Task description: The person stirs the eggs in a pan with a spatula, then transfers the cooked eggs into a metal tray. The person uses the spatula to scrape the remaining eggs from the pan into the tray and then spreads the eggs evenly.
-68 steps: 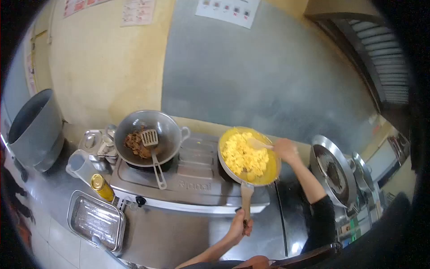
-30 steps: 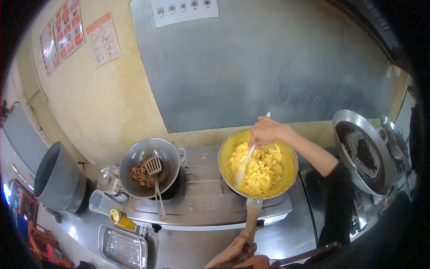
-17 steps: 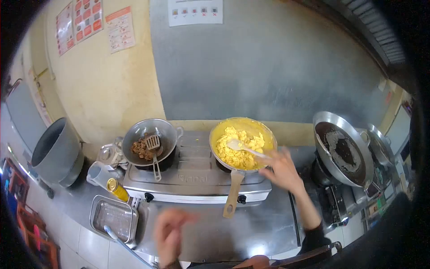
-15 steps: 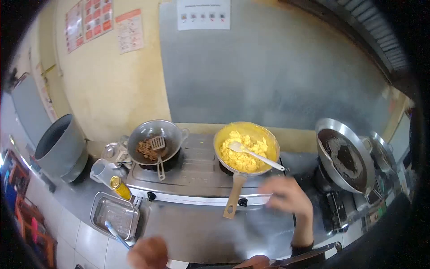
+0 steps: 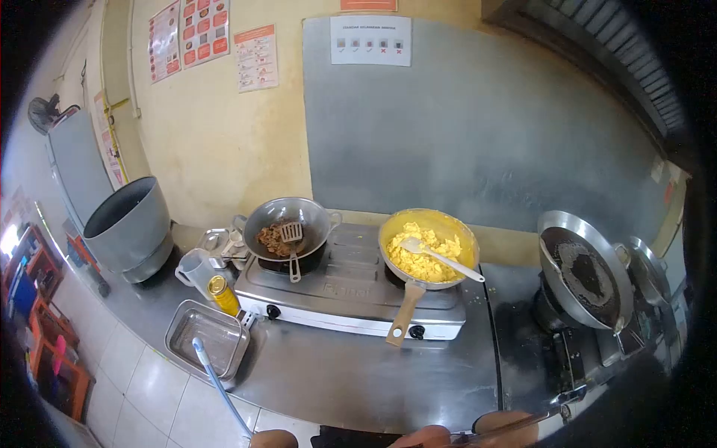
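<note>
My left hand (image 5: 272,439) shows only partly at the bottom edge, closed at the end of a long light-blue handle (image 5: 216,377). What kind of utensil this is I cannot make out. Its upper tip lies over the steel tray (image 5: 240,357). Partly visible at the lower right is my right hand (image 5: 508,427); its fingers are hidden. In front of both hands, on the two-burner stove (image 5: 351,287), a yellow-lined frying pan (image 5: 472,243) holds scrambled egg (image 5: 418,257) and a white spatula (image 5: 452,264). A small wok (image 5: 321,216) holds browned meat (image 5: 272,237) and a slotted turner (image 5: 293,243).
At right, a large wok (image 5: 553,220) of dark oil sits on another burner. A yellow can (image 5: 222,295) and a clear jug (image 5: 196,270) stand left of the stove. A tall grey pot (image 5: 131,224) is at far left. The frying pan's handle (image 5: 405,313) projects over the stove's front.
My right hand has dropped from beside the frying pan to the bottom edge. My left hand is lower too, and more of the light-blue handle shows. The view has shifted.
</note>
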The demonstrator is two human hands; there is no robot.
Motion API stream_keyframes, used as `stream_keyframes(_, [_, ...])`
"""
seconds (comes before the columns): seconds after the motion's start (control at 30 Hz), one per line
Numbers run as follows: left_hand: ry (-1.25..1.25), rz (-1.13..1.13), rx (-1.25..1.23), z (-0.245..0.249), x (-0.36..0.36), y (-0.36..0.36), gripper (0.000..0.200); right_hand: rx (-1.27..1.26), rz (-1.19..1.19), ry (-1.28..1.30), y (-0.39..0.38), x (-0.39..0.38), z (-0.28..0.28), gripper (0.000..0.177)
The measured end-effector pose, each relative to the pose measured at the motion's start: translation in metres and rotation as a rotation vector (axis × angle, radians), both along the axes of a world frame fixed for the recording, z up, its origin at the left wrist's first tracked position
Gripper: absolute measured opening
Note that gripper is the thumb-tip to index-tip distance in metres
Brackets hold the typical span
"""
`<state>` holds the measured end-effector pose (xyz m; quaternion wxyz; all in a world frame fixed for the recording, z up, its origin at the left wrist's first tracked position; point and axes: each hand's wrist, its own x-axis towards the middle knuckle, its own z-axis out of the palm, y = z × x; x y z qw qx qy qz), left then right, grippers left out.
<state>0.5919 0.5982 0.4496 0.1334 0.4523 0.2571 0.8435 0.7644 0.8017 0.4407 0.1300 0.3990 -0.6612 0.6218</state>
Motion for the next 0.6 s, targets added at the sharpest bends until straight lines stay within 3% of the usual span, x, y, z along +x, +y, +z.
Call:
stream_keyframes(0.17, [-0.08, -0.104, -0.122, 0.003, -0.002, 0.003, 0.043, -0.009, -0.031, -0.047, -0.006, -0.002, -0.009, 0.04])
stream_keyframes(0.23, [-0.118, -0.155, -0.166, 0.003, -0.002, 0.007, 0.044, -0.229, -0.2, 0.319, 0.003, -0.01, -0.026, 0.04])
stream_keyframes(0.27, [-0.119, -0.171, -0.175, 0.0, 0.0, 0.008, 0.046, -0.383, -0.462, 0.187, -0.002, 0.001, -0.039, 0.039])
stream_keyframes(0.3, [-0.108, -0.165, -0.164, -0.001, 0.001, 0.008, 0.048, -0.375, -0.471, 0.179, 0.0, 0.007, -0.048, 0.039])
stream_keyframes(0.37, [-0.089, -0.141, -0.149, -0.004, 0.001, 0.004, 0.052, -0.486, -0.823, -0.127, 0.009, 0.014, -0.063, 0.034])
stream_keyframes(0.4, [-0.08, -0.12, -0.135, -0.007, 0.002, 0.001, 0.055, -0.484, -0.826, -0.133, 0.016, 0.018, -0.07, 0.034])
stream_keyframes(0.47, [-0.076, -0.083, -0.133, -0.012, 0.003, -0.008, 0.06, -0.443, -1.113, -0.372, 0.027, 0.024, -0.09, 0.023])
stream_keyframes(0.5, [-0.074, -0.063, -0.136, -0.015, 0.004, -0.012, 0.062, -0.451, -1.118, -0.402, 0.032, 0.023, -0.098, 0.023])
stream_keyframes(0.57, [-0.068, -0.035, -0.14, -0.019, 0.003, -0.017, 0.068, -0.258, -1.301, -0.654, 0.049, 0.016, -0.121, 0.024])
stream_keyframes(0.6, [-0.06, -0.031, -0.139, -0.023, 0.001, -0.019, 0.071, -0.126, -1.384, -0.657, 0.064, 0.013, -0.151, 0.026])
